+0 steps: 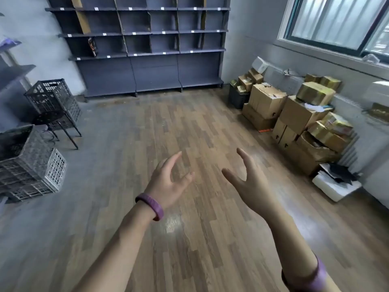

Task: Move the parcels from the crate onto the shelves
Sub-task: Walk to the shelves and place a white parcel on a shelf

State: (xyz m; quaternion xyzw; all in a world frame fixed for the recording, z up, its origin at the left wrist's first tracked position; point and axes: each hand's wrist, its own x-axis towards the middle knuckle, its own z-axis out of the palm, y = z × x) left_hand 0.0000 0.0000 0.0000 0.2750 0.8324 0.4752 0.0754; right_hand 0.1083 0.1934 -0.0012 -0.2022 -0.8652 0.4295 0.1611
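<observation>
Head view: over the floor [189, 123] at 6 o'clock, the left hand [168, 182] and right hand [250, 184] hover with fingers loosely spread, holding nothing. The shelves [155, 70] stand at 12. On them, at 11, one dark parcel [92, 47] stands upright, its long axis vertical. A black crate [52, 98] tilts on a stool [52, 120] at 10, and grey crates [31, 165] sit at 9. I cannot tell what the crates hold. Boxes [294, 114] are piled at 2.

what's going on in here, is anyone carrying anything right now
Nobody is carrying anything. A person holds the left hand and right hand out open and empty over the wooden floor. The shelves at the far end look nearly bare, with one small dark item on them. Crates stand on the left, and cardboard boxes are piled under the window.
</observation>
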